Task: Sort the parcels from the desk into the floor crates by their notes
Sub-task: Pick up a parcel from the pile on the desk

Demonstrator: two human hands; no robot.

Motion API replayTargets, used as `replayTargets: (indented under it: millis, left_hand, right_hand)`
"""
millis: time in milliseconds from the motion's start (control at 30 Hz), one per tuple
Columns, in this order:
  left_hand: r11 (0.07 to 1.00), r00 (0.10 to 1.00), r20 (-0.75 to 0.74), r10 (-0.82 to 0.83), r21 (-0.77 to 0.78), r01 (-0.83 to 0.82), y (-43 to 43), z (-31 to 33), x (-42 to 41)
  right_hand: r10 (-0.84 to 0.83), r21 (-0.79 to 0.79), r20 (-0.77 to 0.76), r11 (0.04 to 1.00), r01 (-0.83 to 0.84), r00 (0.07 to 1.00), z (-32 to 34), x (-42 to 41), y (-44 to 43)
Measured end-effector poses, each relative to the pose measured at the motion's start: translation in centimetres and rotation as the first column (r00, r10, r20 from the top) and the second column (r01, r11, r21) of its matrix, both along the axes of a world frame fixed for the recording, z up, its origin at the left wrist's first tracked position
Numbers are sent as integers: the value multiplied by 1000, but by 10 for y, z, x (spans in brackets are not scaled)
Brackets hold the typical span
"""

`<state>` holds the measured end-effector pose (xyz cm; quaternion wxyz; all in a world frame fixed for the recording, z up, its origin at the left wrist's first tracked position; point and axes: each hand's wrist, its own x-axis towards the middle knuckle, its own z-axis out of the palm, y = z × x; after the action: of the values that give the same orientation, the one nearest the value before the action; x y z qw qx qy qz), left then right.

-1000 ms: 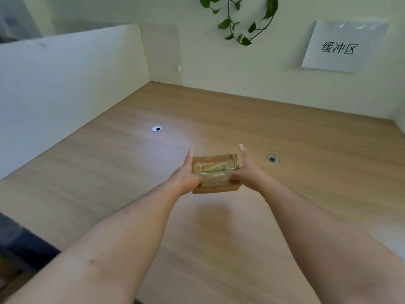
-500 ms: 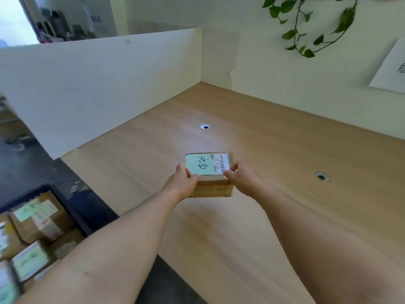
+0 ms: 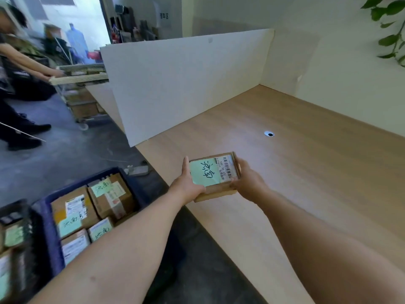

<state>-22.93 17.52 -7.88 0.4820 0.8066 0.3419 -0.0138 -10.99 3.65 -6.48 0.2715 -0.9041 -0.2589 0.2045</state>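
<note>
A small flat cardboard parcel point(image 3: 219, 191) carries a green handwritten note point(image 3: 203, 173) and a barcode label on top. My left hand point(image 3: 186, 185) grips its left side and my right hand point(image 3: 247, 181) grips its right side, holding it just above the front left edge of the wooden desk point(image 3: 306, 172). On the floor at lower left a blue crate point(image 3: 49, 227) holds several cardboard parcels with green notes. A darker crate point(image 3: 32, 238) with more parcels sits at the far left edge.
A white partition panel point(image 3: 186, 84) stands along the desk's left side. A cable hole point(image 3: 269, 134) is in the desktop. Another person point(image 3: 13, 69) at far left handles a cart of boxes. A power strip point(image 3: 138, 170) lies on the grey floor beside the crate.
The view has swung left, bringing the floor crates and the other person into sight. The parcel was turned note-side up and came toward the desk's left edge, still in both hands.
</note>
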Motion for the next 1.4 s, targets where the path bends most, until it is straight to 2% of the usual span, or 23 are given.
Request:
replayTargets:
  millis: [200, 333, 400, 500, 600, 800, 967, 1200, 1400]
  left_hand:
    - [998, 1000, 12, 14, -66, -13, 26, -10, -14]
    - [981, 985, 61, 160, -125, -151, 40, -19, -20]
    - [951, 963, 85, 255, -201, -234, 53, -24, -28]
    - [912, 936, 79, 343, -264, -313, 75, -29, -47]
    - [907, 921, 62, 384, -213, -363, 103, -32, -69]
    - [925, 925, 33, 378, -48, -376, 168, -29, -124]
    - [847, 845, 72, 530, -97, -523, 214, -41, -166]
    - [824, 824, 6, 566, -22, -566, 242, -75, -187]
    - [799, 796, -68, 601, 43, -600, 241, -135, -176]
  right_hand:
    - [20, -24, 17, 1000, -19, 1000, -2, -13, 34]
    - [-21, -26, 30, 999, 22, 999, -6, -14, 56]
    - [-24, 19, -3, 1000, 24, 1000, -6, -18, 73]
    - [-4, 79, -137, 997, 15, 991, -10, -34, 107]
    - [69, 99, -185, 994, -51, 980, -16, -53, 149]
    - [256, 58, 1, 965, -256, 967, -14, -102, 232]
    - [491, 9, 94, 870, -494, 866, -29, -144, 286]
    - [637, -92, 45, 770, -632, 770, -73, -154, 333]
    - [732, -187, -32, 664, -724, 680, -135, -138, 350]
